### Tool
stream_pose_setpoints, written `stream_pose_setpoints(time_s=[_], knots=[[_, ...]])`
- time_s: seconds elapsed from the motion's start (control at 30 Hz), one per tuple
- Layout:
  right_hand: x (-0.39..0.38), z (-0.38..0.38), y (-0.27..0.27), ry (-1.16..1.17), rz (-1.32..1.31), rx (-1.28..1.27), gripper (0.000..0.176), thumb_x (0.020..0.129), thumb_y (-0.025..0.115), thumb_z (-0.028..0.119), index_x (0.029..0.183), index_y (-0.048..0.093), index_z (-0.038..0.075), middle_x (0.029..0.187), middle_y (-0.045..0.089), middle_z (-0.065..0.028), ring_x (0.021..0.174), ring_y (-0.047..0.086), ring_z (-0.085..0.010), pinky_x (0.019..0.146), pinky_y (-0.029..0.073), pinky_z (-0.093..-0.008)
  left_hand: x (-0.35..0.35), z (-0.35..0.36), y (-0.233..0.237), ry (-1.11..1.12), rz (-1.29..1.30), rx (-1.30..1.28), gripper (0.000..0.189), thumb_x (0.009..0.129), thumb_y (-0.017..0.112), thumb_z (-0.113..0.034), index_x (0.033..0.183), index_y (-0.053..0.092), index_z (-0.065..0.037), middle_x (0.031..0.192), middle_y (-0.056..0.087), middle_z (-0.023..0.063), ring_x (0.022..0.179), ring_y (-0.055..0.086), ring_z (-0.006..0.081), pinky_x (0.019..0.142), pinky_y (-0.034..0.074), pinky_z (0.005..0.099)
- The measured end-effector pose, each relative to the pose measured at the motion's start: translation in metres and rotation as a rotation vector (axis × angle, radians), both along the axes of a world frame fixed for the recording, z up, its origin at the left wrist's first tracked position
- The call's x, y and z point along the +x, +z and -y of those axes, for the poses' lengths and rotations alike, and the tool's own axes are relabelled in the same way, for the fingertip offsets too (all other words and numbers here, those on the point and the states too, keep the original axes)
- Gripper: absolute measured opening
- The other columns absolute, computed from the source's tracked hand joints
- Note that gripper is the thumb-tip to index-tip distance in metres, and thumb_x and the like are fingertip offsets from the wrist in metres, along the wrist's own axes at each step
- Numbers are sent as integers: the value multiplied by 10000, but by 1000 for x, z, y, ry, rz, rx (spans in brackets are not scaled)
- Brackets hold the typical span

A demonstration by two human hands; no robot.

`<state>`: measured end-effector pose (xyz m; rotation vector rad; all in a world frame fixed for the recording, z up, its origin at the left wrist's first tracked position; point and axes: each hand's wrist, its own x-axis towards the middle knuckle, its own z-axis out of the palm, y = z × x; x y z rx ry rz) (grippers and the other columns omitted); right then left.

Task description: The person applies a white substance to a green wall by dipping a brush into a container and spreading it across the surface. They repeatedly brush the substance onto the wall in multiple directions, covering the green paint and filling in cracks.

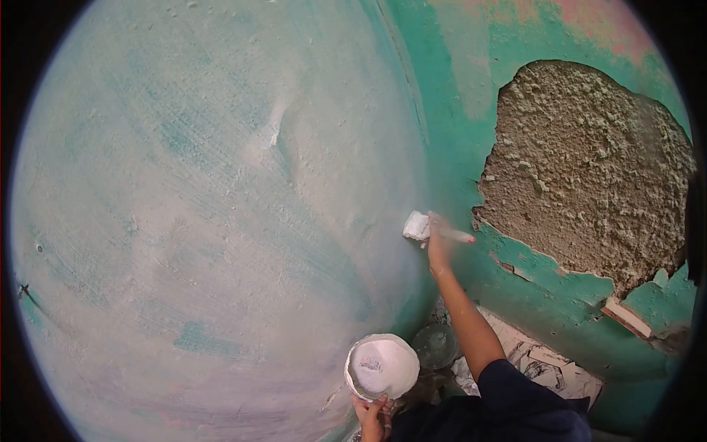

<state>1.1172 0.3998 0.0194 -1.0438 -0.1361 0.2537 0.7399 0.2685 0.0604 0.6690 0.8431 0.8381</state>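
Note:
A wide brush (417,226) with white paint on its bristles is in my right hand (440,239), which is closed round the handle. Its bristles are at the whitish painted wall (243,184), near the corner with the green wall. Lower down, my left hand (374,416) grips the near rim of a round tub (382,367) of white paint, its fingers over the edge. The tub is in front of the lower part of the whitish wall.
The green wall (456,96) on the right has a large patch of bare rough plaster (582,169) with broken edges. Below are a round translucent container (435,346) and paint-marked sheets (549,361) on the floor.

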Motion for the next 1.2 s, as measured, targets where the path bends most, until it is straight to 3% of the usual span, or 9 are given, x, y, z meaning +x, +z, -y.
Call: stream_pose_setpoints(time_s=[0.13, 0.23, 0.4, 0.47, 0.7, 0.83, 0.97, 1.03, 1.2], knots=[[6, 4, 14, -26, 88, -344, 282, 878, 597, 188, 1108, 671, 42, 889, 698, -72, 772, 667, -164, 620, 528, -298, 1, 3, 4, -33, -50, -27, 721, 773, 594, -6, 1399, 249, -99, 1368, 407, 173, 1232, 492, 341, 963, 511, 509], [9, -9, 83, -251, 444, -415, 267, 822, 601, 188, 1046, 702, 85, 891, 710, -168, 809, 701, -300, 738, 541, -373, 5, 5, 7, -29, -71, -25, 716, 780, 602, -15, 1399, 252, -100, 1369, 410, 166, 1217, 506, 330, 959, 515, 491], [18, -9, 221, -257, 642, -175, 257, 839, 599, 191, 1056, 698, 93, 805, 700, -132, 737, 689, -267, 713, 538, -361, 6, 5, 5, -46, -61, 28, 703, 788, 614, -27, 1399, 272, -94, 1357, 434, 161, 1199, 523, 318, 955, 518, 484], [19, -7, 243, -25, 524, 119, 264, 905, 574, 184, 1122, 663, 62, 847, 691, -70, 743, 668, -213, 674, 535, -352, 11, 6, 8, -53, -40, 44, 698, 791, 616, -28, 1398, 279, -92, 1354, 443, 160, 1198, 527, 318, 957, 517, 485], [4, -12, 41, -7, 244, 132, 328, 977, 528, 186, 1253, 583, 17, 1220, 584, -80, 1164, 513, -162, 1013, 388, -301, -5, 0, -14, -43, -25, -20, 685, 802, 583, -11, 1410, 273, -76, 1362, 447, 175, 1204, 530, 338, 965, 516, 491], [0, -1, -56, 24, -4, 20, 312, 963, 540, 174, 1227, 596, 19, 1092, 633, -66, 884, 603, -127, 759, 483, -270, 5, 5, 2, -5, -46, -21, 697, 800, 579, -11, 1421, 266, -71, 1373, 433, 178, 1213, 523, 341, 979, 507, 491], [2, 18, -72, 85, 33, -290, 283, 950, 552, 162, 1194, 614, 32, 844, 662, -54, 576, 550, -90, 506, 433, -259, 14, 1, 6, -40, -54, 3, 700, 793, 586, -14, 1415, 274, -88, 1368, 432, 156, 1215, 515, 319, 970, 510, 461], [-3, 31, -73, 86, 33, -291, 277, 948, 555, 154, 1193, 604, 36, 796, 650, -50, 573, 543, -92, 511, 431, -257, 16, -3, 5, -33, -17, -31, 689, 793, 610, 62, 1366, 269, -113, 1230, 488, 118, 973, 589, 200, 747, 539, 326], [-43, 89, 10, 128, 85, -301, 235, 947, 550, 127, 1167, 544, 44, 780, 623, -40, 588, 524, -82, 510, 417, -249, 37, -10, 12, 2, -2, -26, 687, 785, 629, 44, 1352, 278, -122, 1181, 491, 87, 921, 560, 158, 736, 500, 278]])
